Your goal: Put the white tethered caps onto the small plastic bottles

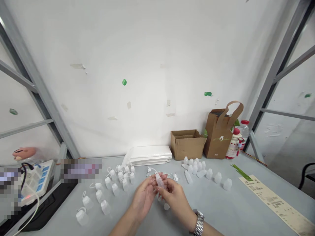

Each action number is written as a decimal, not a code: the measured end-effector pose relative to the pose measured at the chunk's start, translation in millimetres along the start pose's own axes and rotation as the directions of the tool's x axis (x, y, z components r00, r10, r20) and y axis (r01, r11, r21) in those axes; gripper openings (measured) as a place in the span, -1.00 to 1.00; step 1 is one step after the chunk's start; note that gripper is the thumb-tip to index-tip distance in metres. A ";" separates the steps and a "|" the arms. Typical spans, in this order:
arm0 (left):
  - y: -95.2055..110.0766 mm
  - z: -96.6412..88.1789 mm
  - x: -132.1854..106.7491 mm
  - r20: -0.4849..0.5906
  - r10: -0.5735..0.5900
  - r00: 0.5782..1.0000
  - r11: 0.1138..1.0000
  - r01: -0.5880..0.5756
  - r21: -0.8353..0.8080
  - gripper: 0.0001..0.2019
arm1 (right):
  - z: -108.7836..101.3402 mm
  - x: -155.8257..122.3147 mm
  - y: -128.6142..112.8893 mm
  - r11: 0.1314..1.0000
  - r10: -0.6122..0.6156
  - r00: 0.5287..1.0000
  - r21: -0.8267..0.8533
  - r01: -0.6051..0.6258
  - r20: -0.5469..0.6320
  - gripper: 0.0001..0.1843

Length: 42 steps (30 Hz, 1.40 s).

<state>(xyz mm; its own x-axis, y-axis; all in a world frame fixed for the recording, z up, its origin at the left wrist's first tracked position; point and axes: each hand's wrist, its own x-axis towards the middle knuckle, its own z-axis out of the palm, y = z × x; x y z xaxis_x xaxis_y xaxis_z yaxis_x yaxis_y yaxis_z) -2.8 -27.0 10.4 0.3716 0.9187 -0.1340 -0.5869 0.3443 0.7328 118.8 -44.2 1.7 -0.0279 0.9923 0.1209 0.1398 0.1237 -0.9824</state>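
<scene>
Both my hands meet over the grey table [221, 209] near its front edge. My left hand [145, 196] and my right hand [176, 200] pinch one small clear plastic bottle [159, 180] between their fingertips, tilted up and to the left. A thin tethered cap [149, 170] hangs off its top. Another little white piece [166, 206] lies on the table just under my right hand. A metal watch [199, 223] is on my right wrist.
Several capped little bottles [115, 183] stand to the left, several uncapped ones [201, 170] to the right. Behind lie a stack of white bags [150, 154], an open cardboard box [187, 143], a brown paper bag [220, 134] and drink bottles [240, 137]. A printed paper strip [275, 203] lies right; a power strip [36, 177] left.
</scene>
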 end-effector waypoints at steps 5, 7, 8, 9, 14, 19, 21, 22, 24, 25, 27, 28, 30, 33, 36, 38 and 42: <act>-0.2 -1.3 1.7 -0.032 -0.018 0.999 1.000 0.018 0.005 -0.75 | -0.7 -0.6 0.9 1.000 -0.013 0.999 0.019 0.012 0.053 -0.86; -0.6 -1.0 1.5 -0.039 -0.015 0.999 1.000 0.016 0.022 -0.75 | -0.4 -1.2 1.2 0.999 -0.027 0.996 0.033 0.025 0.082 -0.86; -0.8 -0.7 1.3 -0.041 -0.015 0.999 0.999 0.017 0.034 -0.75 | -0.3 -1.4 1.1 0.999 -0.033 0.995 0.043 0.029 0.090 -0.85; -0.9 -0.3 1.0 -0.040 -0.015 0.999 0.999 0.017 0.048 -0.75 | -0.3 -1.2 0.7 0.998 -0.033 0.995 0.056 0.028 0.096 -0.83; 2.0 1.8 0.2 -0.088 0.169 0.982 0.949 -0.139 0.283 -0.77 | -9.3 6.1 -6.7 0.986 0.013 0.999 0.165 -0.020 0.043 -0.67; 8.0 -1.8 -4.3 0.179 0.340 0.923 0.496 -0.338 0.800 -0.84 | -28.9 17.1 -16.0 0.983 -0.017 0.995 0.179 0.035 -0.102 -0.62; 6.7 -4.5 -6.5 0.290 0.200 0.936 0.324 -0.343 0.882 -0.76 | -33.5 19.5 -17.4 0.982 -0.031 0.990 0.179 0.055 -0.136 -0.62; 4.8 -5.9 -7.1 0.310 0.145 0.940 0.255 -0.338 0.906 -0.71 | -34.7 20.1 -17.4 0.982 -0.034 0.989 0.178 0.060 -0.145 -0.62; -0.5 -8.9 -7.0 0.329 0.085 0.940 0.143 -0.339 0.930 -0.66 | -34.8 20.4 -16.7 0.983 -0.037 0.989 0.175 0.062 -0.146 -0.61; -3.3 -10.3 -6.4 0.342 0.066 0.937 0.106 -0.347 0.932 -0.69 | -34.2 20.1 -16.0 0.983 -0.038 0.989 0.174 0.062 -0.142 -0.61; -7.9 -12.9 -4.5 0.370 0.046 0.928 0.070 -0.372 0.926 -0.77 | -32.3 19.3 -14.4 0.983 -0.039 0.991 0.171 0.061 -0.132 -0.61; -9.4 -13.8 -3.5 0.380 0.047 0.924 0.072 -0.383 0.921 -0.82 | -31.3 18.7 -13.7 0.984 -0.039 0.991 0.167 0.060 -0.126 -0.61; -10.8 -15.0 -2.1 0.386 0.065 0.920 0.110 -0.391 0.914 -0.87 | -29.6 17.5 -12.7 0.987 -0.043 0.992 0.150 0.061 -0.120 -0.61; -10.9 -14.9 -1.8 0.382 0.081 0.921 0.170 -0.391 0.905 -0.88 | -27.6 15.9 -12.4 0.992 -0.047 0.991 0.114 0.061 -0.122 -0.60; -11.2 -14.8 -2.3 0.387 0.090 0.917 0.196 -0.398 0.896 -0.90 | -26.0 14.4 -12.6 0.993 -0.045 0.993 0.107 0.056 -0.109 -0.59; -12.0 -16.1 -2.3 0.392 0.116 0.913 0.215 -0.408 0.887 -0.91 | -25.0 13.7 -12.4 0.992 -0.044 0.994 0.114 0.055 -0.096 -0.60; -12.8 -20.0 -0.9 0.385 0.192 0.903 0.197 -0.419 0.886 -0.87 | -23.7 13.0 -11.5 0.988 -0.047 0.995 0.143 0.059 -0.088 -0.63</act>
<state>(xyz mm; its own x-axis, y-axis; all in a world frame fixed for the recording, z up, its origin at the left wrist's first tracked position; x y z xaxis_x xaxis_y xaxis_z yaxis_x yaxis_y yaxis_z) -10.1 -28.3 -12.2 0.4992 0.8211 0.2766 0.3663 -0.4893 0.7914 140.3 -32.5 18.0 0.0529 0.9825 0.1786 -0.0054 0.1791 -0.9838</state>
